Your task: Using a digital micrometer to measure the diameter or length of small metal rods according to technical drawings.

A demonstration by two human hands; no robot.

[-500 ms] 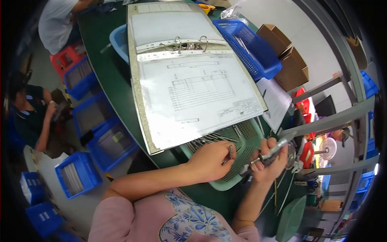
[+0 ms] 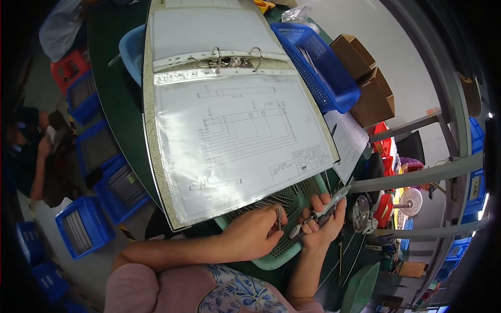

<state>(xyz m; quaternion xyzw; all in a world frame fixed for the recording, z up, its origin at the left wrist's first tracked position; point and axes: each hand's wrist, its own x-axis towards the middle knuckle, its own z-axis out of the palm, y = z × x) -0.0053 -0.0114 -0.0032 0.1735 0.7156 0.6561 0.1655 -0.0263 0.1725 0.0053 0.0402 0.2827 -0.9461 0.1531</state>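
My left hand (image 2: 254, 233) is closed, pinching a short metal pin (image 2: 279, 217) between thumb and fingers. A silver-grey micrometer (image 2: 339, 196) is gripped in my right hand (image 2: 319, 229), its grey barrel pointing up and right. The micrometer's measuring end faces the left hand, but the pin is apart from it. Both hands are over a green perforated basket (image 2: 282, 259), where several thin metal pins (image 2: 271, 201) lie. Just beyond the hands, an open ring binder (image 2: 235, 130) shows a technical drawing in a clear sleeve and partly covers the basket.
A blue basket (image 2: 318, 68) and brown cardboard boxes (image 2: 373, 86) stand at the far right of the green table (image 2: 112, 99). A paper sheet (image 2: 347, 143) lies beside the binder. Blue crates (image 2: 86, 227) sit on the floor at left, near a seated person (image 2: 34, 151). A grey metal frame (image 2: 417, 180) rises at right.
The whole view has shifted, so the binder appears lower and further left. My right hand with the micrometer is slightly nearer to my left hand, which still pinches the pin.
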